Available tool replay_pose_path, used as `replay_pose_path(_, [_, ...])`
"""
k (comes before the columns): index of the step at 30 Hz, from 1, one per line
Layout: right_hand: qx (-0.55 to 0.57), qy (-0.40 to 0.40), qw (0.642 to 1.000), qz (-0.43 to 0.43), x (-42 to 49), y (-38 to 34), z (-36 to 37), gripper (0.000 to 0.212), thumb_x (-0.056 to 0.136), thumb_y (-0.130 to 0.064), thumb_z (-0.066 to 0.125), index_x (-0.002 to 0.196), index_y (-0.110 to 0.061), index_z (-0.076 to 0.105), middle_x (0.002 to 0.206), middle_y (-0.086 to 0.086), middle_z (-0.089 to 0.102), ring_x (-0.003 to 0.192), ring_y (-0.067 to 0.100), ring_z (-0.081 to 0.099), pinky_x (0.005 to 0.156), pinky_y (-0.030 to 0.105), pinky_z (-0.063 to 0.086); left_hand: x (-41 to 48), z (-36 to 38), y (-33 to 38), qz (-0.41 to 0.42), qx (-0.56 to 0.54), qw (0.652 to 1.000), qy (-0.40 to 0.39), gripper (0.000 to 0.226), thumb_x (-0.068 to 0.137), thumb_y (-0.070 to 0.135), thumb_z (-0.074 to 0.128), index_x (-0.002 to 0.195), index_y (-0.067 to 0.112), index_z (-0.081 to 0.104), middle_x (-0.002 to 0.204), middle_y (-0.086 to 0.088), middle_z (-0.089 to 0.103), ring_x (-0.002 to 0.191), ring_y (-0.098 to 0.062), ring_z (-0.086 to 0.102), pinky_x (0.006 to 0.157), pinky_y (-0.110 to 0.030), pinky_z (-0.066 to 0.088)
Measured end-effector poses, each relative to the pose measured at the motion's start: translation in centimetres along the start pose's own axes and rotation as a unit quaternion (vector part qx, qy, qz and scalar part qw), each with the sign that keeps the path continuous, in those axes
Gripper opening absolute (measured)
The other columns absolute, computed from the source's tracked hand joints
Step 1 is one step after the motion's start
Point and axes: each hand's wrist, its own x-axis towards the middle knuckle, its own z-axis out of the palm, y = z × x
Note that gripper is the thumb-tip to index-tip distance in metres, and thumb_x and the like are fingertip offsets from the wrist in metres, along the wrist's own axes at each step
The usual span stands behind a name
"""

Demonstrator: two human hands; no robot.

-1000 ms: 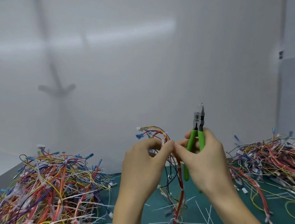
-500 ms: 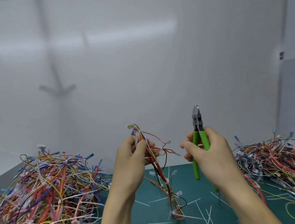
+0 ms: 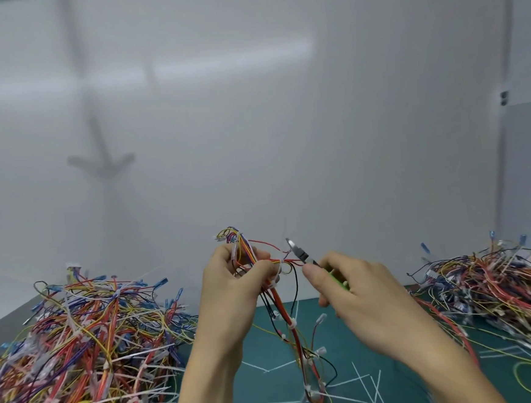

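My left hand [image 3: 232, 286] grips a bundle of coloured wires [image 3: 288, 320] near its top. The bundle hangs down to the green mat, bound by white cable ties. My right hand [image 3: 357, 292] holds green-handled cutters [image 3: 303, 257], tilted left. Their metal jaws reach the red wire and a white tie just right of my left fingers. Most of the green handles are hidden inside my right palm.
A large tangled pile of tied wires [image 3: 79, 352] fills the left side. Another wire pile [image 3: 499, 287] lies at the right. Cut white tie pieces [image 3: 364, 384] are scattered on the green mat [image 3: 272, 388]. A white wall stands close behind.
My right hand has tipped the cutters from upright to the left and brought the jaws up to the bundle. My left hand still holds the wires, which have shifted slightly.
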Motion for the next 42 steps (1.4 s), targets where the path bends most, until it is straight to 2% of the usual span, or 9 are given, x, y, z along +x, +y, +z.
replay_pose_path(2, [-0.023, 0.002, 1.0, 0.002, -0.01, 0.28, 0.01, 0.051, 0.087, -0.073, 0.03, 0.086, -0.028, 0.056, 0.08, -0.004, 0.069, 0.076, 0.016, 0.062, 0.072, 0.038, 0.051, 0.04, -0.04, -0.14, 0.003, -0.001, 1.0, -0.001, 0.019, 0.08, -0.005, 0.071, 0.094, 0.004, 0.062, 0.075, -0.001, 0.069, 0.074, -0.016, 0.069, 0.086, -0.043, 0.059])
replay_pose_path(6, [-0.072, 0.012, 0.997, -0.002, -0.04, 0.7, -0.11, 0.047, 0.09, -0.071, 0.032, 0.088, -0.029, 0.055, 0.078, -0.005, 0.066, 0.075, 0.012, 0.059, 0.066, 0.031, 0.046, 0.07, -0.27, -0.11, 0.021, 0.001, 1.0, -0.013, 0.027, 0.076, -0.011, 0.072, 0.095, 0.007, 0.062, 0.086, -0.01, 0.071, 0.077, -0.014, 0.072, 0.067, -0.018, 0.056])
replay_pose_path(9, [-0.076, 0.019, 0.997, -0.005, 0.02, 0.82, -0.04, 0.046, 0.091, -0.07, 0.033, 0.086, -0.03, 0.054, 0.076, -0.005, 0.064, 0.072, 0.01, 0.058, 0.064, 0.029, 0.044, 0.01, -0.46, -0.12, 0.021, -0.002, 0.999, -0.031, 0.033, 0.076, -0.016, 0.069, 0.099, 0.006, 0.06, 0.092, -0.012, 0.071, 0.084, -0.018, 0.074, 0.066, -0.014, 0.053])
replay_pose_path(15, [-0.062, 0.04, 0.997, -0.002, 0.12, 0.86, 0.01, 0.051, 0.087, -0.074, 0.03, 0.086, -0.03, 0.054, 0.075, -0.005, 0.064, 0.072, 0.012, 0.058, 0.064, 0.031, 0.045, 0.05, -0.45, -0.33, 0.014, 0.021, 0.998, -0.055, 0.04, 0.079, -0.02, 0.061, 0.106, 0.009, 0.058, 0.099, -0.006, 0.07, 0.086, -0.011, 0.073, 0.064, -0.014, 0.053])
replay_pose_path(18, [-0.053, 0.05, 0.997, -0.001, 0.23, 0.86, -0.01, 0.053, 0.085, -0.075, 0.029, 0.086, -0.028, 0.054, 0.075, -0.005, 0.064, 0.073, 0.016, 0.059, 0.066, 0.035, 0.047, 0.07, -0.31, -0.46, 0.015, 0.041, 0.998, -0.056, 0.046, 0.074, -0.024, 0.057, 0.106, 0.01, 0.058, 0.093, 0.0, 0.072, 0.079, -0.005, 0.07, 0.064, -0.013, 0.052])
replay_pose_path(21, [-0.049, 0.052, 0.997, -0.001, 0.22, 0.82, -0.03, 0.051, 0.087, -0.073, 0.032, 0.086, -0.028, 0.055, 0.076, -0.005, 0.065, 0.074, 0.017, 0.059, 0.07, 0.038, 0.05, 0.01, -0.23, -0.5, 0.009, 0.063, 0.996, -0.058, 0.049, 0.073, -0.023, 0.058, 0.107, 0.011, 0.056, 0.094, -0.002, 0.07, 0.074, -0.001, 0.067, 0.063, -0.013, 0.051])
replay_pose_path(26, [-0.064, 0.04, 0.997, -0.008, 0.01, 0.79, -0.29, 0.05, 0.088, -0.073, 0.033, 0.085, -0.028, 0.054, 0.075, -0.004, 0.064, 0.073, 0.015, 0.058, 0.066, 0.034, 0.046, -0.04, -0.22, -0.58, -0.004, 0.068, 0.996, -0.054, 0.049, 0.069, -0.013, 0.067, 0.106, 0.018, 0.056, 0.095, 0.0, 0.07, 0.078, -0.002, 0.068, 0.067, -0.015, 0.053])
replay_pose_path(33, [-0.16, 0.019, 0.987, -0.024, -0.35, 0.81, -0.45, 0.048, 0.09, -0.074, 0.031, 0.09, -0.029, 0.05, 0.074, -0.006, 0.056, 0.072, 0.01, 0.052, 0.057, 0.028, 0.034, -0.15, -0.29, -0.28, 0.01, 0.081, 0.996, -0.041, 0.044, 0.075, -0.017, 0.063, 0.103, 0.016, 0.057, 0.089, 0.002, 0.071, 0.072, -0.001, 0.068, 0.063, -0.012, 0.052])
replay_pose_path(42, [-0.167, 0.019, 0.985, -0.028, -0.21, 0.81, -0.15, 0.049, 0.09, -0.075, 0.031, 0.09, -0.03, 0.051, 0.076, -0.006, 0.058, 0.074, 0.011, 0.055, 0.057, 0.029, 0.036, -0.16, -0.26, -0.21, 0.022, 0.09, 0.994, -0.056, 0.045, 0.074, -0.018, 0.062, 0.102, 0.016, 0.056, 0.087, 0.006, 0.07, 0.075, -0.001, 0.069, 0.064, -0.011, 0.051])
